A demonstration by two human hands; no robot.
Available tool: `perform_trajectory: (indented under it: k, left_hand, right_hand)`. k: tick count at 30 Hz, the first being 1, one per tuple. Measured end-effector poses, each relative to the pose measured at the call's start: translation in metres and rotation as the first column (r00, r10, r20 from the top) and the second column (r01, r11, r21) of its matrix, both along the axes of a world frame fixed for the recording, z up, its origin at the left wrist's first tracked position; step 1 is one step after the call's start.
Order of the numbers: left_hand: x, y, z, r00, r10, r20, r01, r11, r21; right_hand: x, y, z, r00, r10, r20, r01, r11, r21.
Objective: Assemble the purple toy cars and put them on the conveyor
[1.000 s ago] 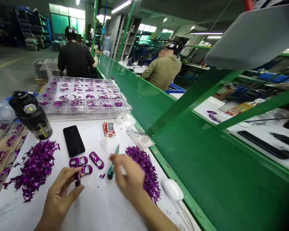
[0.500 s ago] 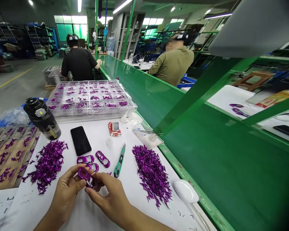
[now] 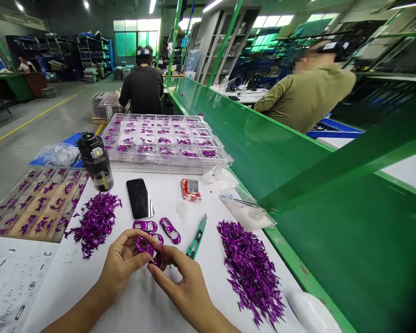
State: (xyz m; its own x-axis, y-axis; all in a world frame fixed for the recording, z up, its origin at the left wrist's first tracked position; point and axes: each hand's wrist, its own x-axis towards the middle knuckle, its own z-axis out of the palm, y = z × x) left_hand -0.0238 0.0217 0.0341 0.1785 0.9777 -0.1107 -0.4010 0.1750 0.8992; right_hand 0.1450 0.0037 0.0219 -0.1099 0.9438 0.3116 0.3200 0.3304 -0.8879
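Right hand (image 3: 187,282) has joined left hand (image 3: 119,263); purple car shell (image 3: 148,249) between them.

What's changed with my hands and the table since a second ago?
Your right hand has moved left from near the utility knife to the purple car-shaped piece, gripping it with your left hand, which already held something purple. The view swung left. Utility knife, phone and bottle stayed put.

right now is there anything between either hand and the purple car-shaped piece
Nothing visible: the left hand and right hand both have fingers on the purple car-shaped piece. The similar pieces lie beyond it on the table, and the green cutter lies off to the right.
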Motion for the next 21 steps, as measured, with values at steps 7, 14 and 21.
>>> perform_trajectory:
  k: [7,14,21]
  left_hand:
    - [-0.006,-0.002,-0.001,0.997,-0.075,0.027,0.074,0.996,0.059]
    - [-0.012,-0.004,0.000,0.983,-0.137,-0.124,0.163,0.959,0.231]
    - [-0.005,-0.004,-0.035,0.502,0.401,-0.766,0.238,0.787,0.569]
  right_hand:
    - [0.002,-0.002,0.005,0.991,-0.067,0.116,0.036,0.967,0.252]
    - [0.000,-0.003,0.018,0.930,-0.215,0.297,0.020,0.838,0.545]
    - [0.137,-0.037,0.034,0.644,-0.564,0.518,0.277,0.802,0.529]
